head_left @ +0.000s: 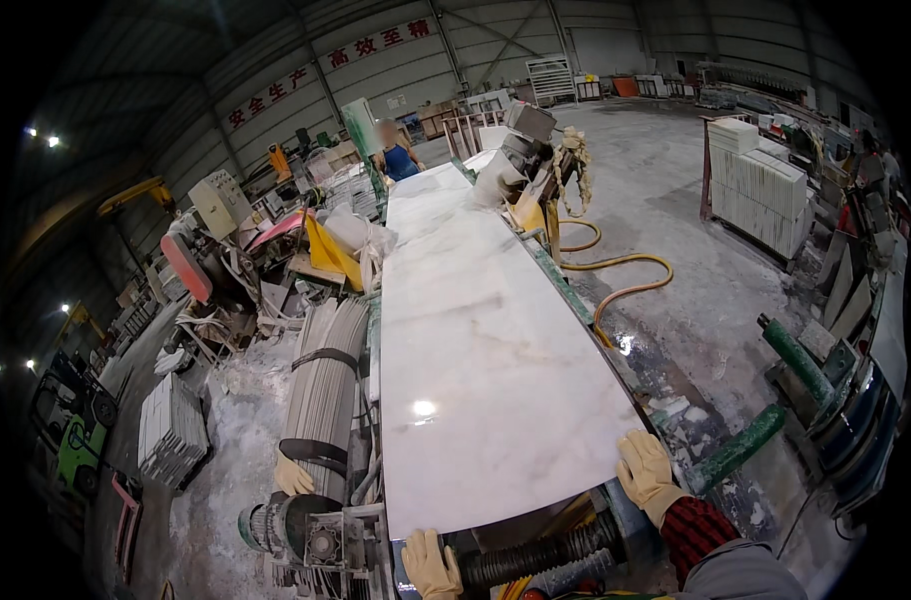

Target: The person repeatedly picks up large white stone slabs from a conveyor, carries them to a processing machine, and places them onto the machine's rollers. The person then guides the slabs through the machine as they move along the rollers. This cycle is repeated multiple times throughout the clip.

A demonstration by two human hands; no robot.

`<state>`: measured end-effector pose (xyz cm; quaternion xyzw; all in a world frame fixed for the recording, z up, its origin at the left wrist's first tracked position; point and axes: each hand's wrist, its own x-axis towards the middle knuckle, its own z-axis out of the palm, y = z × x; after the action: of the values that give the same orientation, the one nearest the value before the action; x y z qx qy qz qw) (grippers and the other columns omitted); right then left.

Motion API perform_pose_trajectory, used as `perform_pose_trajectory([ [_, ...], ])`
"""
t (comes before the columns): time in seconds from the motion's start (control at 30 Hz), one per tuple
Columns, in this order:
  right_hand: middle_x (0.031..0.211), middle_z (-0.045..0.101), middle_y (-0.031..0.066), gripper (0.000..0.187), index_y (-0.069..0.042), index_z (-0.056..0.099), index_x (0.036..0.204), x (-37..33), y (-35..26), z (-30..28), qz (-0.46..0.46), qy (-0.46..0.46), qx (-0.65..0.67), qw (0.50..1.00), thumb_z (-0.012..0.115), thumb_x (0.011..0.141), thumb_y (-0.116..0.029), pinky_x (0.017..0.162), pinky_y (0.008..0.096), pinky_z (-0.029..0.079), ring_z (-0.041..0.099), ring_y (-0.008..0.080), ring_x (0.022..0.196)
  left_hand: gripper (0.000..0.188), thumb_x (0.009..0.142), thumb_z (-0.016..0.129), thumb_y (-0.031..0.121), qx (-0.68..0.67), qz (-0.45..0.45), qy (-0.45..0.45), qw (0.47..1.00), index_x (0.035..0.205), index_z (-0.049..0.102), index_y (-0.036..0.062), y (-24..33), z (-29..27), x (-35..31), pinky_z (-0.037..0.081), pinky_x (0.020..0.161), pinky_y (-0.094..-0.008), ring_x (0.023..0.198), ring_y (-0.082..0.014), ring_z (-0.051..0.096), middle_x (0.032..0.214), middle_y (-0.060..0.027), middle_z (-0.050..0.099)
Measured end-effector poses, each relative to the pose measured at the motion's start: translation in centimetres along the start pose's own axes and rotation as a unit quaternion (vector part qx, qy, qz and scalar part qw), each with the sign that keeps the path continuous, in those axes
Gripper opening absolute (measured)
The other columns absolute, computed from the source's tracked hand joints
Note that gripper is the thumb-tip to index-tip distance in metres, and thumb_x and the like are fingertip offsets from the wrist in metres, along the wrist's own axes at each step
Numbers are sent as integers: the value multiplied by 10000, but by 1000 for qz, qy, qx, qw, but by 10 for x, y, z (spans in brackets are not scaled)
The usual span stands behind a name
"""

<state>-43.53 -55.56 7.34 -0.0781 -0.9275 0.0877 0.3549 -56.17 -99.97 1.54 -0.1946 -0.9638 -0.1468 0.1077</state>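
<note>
A long, glossy white marble slab with faint grey veins (pixel 475 340) lies flat on a machine bed, running away from the person toward a grey cutting head (pixel 523 150) at its far end. The right hand (pixel 645 470), in a pale yellow work glove, rests flat and open on the slab's near right corner. The left hand (pixel 430 565), gloved the same, sits just below the near edge beside a black ribbed roller (pixel 540 555) (whether its fingers grip anything I cannot tell). The hands are well apart. A yellow hose (pixel 615 275) loops over the wet concrete floor (pixel 695 300) to the right. Left of the slab lies a strapped bundle of grey stone strips (pixel 325 385).
</note>
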Motion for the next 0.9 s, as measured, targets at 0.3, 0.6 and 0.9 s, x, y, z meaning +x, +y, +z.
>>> perform_pose_trajectory([
  [0.3, 1094, 574, 197, 343, -12, 626, 1154, -2, -2, -2, 7, 2, 8, 1000, 665, 838, -138, 941, 522, 480, 566, 414, 1024, 605, 1087, 538, 345, 3, -14, -17, 1000, 1625, 470, 76, 1, -3, -4, 254, 1301, -561, 1545, -440, 404, 1648, -281, 451],
  [0.6, 1113, 576, 204, 353, -10, 623, 1173, -7, -3, -3, 3, 3, 3, 1000, 663, 851, -149, 958, 528, 474, 561, 426, 1044, 604, 1088, 537, 338, 10, -11, -15, 1000, 1628, 465, 78, 0, -4, -9, 251, 1302, -560, 1548, -438, 398, 1650, -285, 446],
  [0.9, 1080, 561, 202, 340, -12, 615, 1164, -8, -6, -10, 13, -19, 20, 1000, 659, 851, -138, 944, 537, 469, 554, 426, 1016, 588, 1065, 585, 381, 42, 29, 75, 996, 1560, 557, 66, -4, 6, -14, 376, 1233, -525, 1453, -426, 527, 1542, -282, 574],
])
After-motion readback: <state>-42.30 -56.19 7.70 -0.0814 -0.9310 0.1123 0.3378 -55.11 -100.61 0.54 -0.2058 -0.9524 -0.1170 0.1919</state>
